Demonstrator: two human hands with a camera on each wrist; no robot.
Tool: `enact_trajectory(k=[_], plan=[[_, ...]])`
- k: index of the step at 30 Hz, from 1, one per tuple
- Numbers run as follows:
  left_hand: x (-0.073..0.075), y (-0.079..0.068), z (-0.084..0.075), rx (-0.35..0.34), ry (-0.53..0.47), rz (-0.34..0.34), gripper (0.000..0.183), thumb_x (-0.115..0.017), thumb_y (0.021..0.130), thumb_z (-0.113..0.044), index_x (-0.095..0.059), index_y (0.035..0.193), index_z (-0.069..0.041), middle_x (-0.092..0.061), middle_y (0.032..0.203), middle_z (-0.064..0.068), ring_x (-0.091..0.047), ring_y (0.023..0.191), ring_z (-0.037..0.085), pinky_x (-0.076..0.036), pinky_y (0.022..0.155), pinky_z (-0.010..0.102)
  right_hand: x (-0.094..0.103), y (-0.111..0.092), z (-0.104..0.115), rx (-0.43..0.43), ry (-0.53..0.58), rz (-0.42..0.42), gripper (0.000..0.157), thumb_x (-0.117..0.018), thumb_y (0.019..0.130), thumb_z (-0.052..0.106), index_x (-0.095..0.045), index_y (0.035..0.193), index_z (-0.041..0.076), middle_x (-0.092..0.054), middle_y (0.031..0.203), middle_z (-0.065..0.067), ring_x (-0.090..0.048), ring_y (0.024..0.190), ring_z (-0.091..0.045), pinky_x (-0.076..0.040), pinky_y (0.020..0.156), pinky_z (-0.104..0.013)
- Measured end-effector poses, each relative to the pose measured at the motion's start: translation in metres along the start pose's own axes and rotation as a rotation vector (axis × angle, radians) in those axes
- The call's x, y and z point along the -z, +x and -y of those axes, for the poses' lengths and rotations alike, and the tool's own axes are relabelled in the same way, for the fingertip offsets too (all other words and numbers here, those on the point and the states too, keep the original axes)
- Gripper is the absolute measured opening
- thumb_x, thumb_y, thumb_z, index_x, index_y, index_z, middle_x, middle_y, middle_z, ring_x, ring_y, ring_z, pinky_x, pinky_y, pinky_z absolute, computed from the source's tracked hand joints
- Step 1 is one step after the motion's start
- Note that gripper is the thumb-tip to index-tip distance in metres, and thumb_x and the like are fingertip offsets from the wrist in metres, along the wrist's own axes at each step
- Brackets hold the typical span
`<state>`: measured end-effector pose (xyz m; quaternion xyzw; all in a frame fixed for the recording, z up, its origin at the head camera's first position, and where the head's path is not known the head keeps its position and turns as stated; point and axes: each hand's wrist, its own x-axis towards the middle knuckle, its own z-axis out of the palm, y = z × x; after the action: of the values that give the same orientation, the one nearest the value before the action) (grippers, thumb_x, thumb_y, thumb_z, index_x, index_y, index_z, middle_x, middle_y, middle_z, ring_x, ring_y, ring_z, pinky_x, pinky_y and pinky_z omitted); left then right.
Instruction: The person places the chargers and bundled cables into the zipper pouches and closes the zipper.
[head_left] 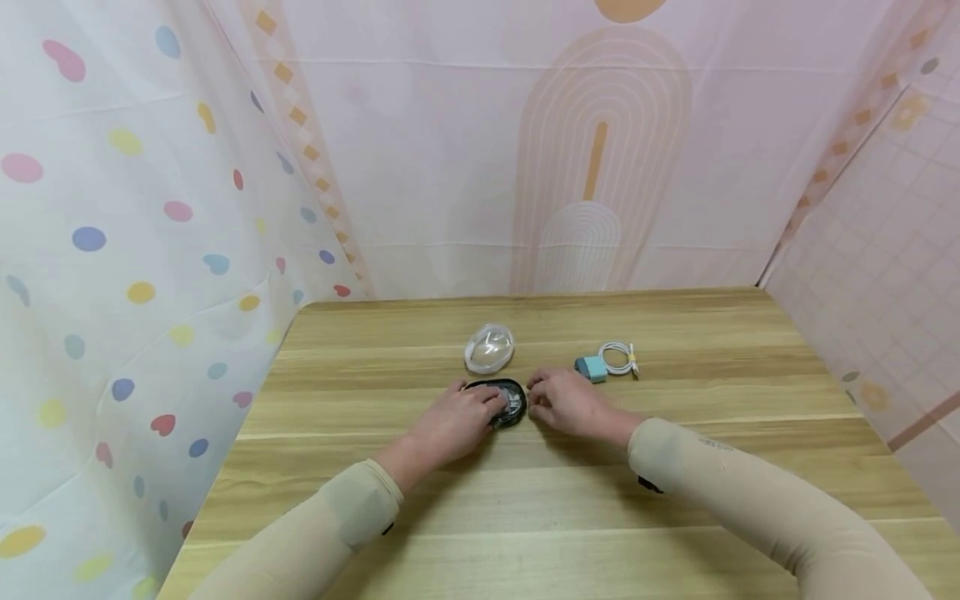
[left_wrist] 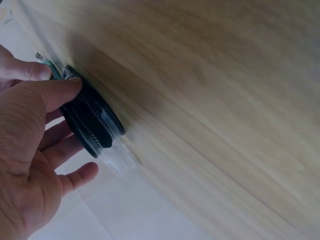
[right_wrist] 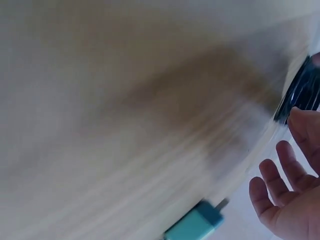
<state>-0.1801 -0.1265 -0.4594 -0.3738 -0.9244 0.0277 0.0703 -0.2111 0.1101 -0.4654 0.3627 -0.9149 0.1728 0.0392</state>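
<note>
Head cam faces fwd/down over table (head_left: 495,517); wrist cams, much nearer, share blk case (left_wrist: 90,117).

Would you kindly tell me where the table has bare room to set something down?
The wood-grain table is bare left of the clear round plastic shell, right of the coiled white cable, and between the beige sleeves. Its middle is crowded: left hand, right hand and black oval case sit together, with the boxy teal charger nearby.
</note>
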Motion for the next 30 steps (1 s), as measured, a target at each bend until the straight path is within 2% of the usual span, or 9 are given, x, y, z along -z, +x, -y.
enact_trajectory(k=[3, 7, 11, 15, 22, 25, 30], plan=[[-0.001, 0.000, 0.000, 0.001, -0.001, -0.013, 0.039, -0.080, 0.095, -0.021, -0.071, 0.131, -0.012, -0.074, 0.133, 0.009, -0.070, 0.126, 0.027, -0.056, 0.106, 0.057, -0.004, -0.003, 0.007, 0.002, -0.004, -0.013, 0.005, -0.083, 0.091, 0.015, -0.082, 0.089, 0.011, -0.077, 0.116, -0.008, -0.072, 0.110, -0.027, -0.058, 0.101, -0.045], [-0.002, 0.000, 0.000, -0.002, -0.003, -0.019, 0.039, -0.079, 0.096, -0.021, -0.070, 0.133, -0.011, -0.074, 0.133, 0.009, -0.070, 0.128, 0.027, -0.055, 0.108, 0.058, -0.006, -0.005, 0.012, -0.047, 0.020, -0.019, 0.004, -0.083, 0.092, 0.015, -0.081, 0.088, 0.012, -0.076, 0.114, -0.008, -0.071, 0.106, -0.025, -0.059, 0.095, -0.041], [-0.001, -0.001, 0.000, -0.014, 0.018, -0.010, 0.042, -0.079, 0.096, -0.023, -0.069, 0.135, -0.010, -0.073, 0.135, 0.010, -0.069, 0.129, 0.028, -0.055, 0.110, 0.058, -0.005, -0.004, 0.011, -0.088, 0.057, 0.005, 0.004, -0.082, 0.093, 0.014, -0.081, 0.089, 0.013, -0.076, 0.114, -0.008, -0.071, 0.105, -0.023, -0.061, 0.092, -0.040], [0.001, -0.002, 0.001, -0.026, 0.034, -0.001, 0.046, -0.081, 0.095, -0.025, -0.068, 0.137, -0.010, -0.073, 0.136, 0.009, -0.068, 0.131, 0.028, -0.054, 0.112, 0.059, -0.004, -0.002, 0.008, -0.085, 0.056, 0.020, 0.004, -0.080, 0.095, 0.015, -0.081, 0.090, 0.014, -0.077, 0.114, -0.006, -0.073, 0.105, -0.024, -0.061, 0.093, -0.042], [0.001, -0.004, 0.005, -0.057, 0.051, -0.001, 0.048, -0.081, 0.094, -0.031, -0.068, 0.136, -0.013, -0.072, 0.140, 0.008, -0.066, 0.135, 0.031, -0.050, 0.116, 0.060, -0.002, 0.006, 0.001, -0.118, 0.052, 0.016, 0.005, -0.079, 0.095, 0.015, -0.079, 0.091, 0.013, -0.077, 0.097, -0.001, -0.069, 0.083, -0.013, -0.059, 0.074, -0.034], [0.001, -0.005, 0.006, -0.080, 0.042, 0.007, 0.051, -0.081, 0.095, -0.037, -0.067, 0.139, -0.015, -0.070, 0.142, 0.007, -0.064, 0.137, 0.032, -0.047, 0.118, 0.063, -0.001, 0.012, 0.001, -0.154, 0.033, 0.007, 0.005, -0.078, 0.097, 0.014, -0.079, 0.092, 0.013, -0.079, 0.093, -0.002, -0.070, 0.081, -0.014, -0.061, 0.072, -0.035], [-0.001, -0.008, 0.009, -0.143, -0.003, 0.002, 0.059, -0.078, 0.095, -0.042, -0.065, 0.144, -0.013, -0.066, 0.147, 0.007, -0.063, 0.139, 0.028, -0.045, 0.121, 0.063, -0.001, 0.020, 0.002, -0.196, -0.015, -0.002, 0.005, -0.077, 0.097, 0.015, -0.080, 0.099, 0.011, -0.081, 0.097, -0.005, -0.076, 0.089, -0.023, -0.064, 0.076, -0.043]])
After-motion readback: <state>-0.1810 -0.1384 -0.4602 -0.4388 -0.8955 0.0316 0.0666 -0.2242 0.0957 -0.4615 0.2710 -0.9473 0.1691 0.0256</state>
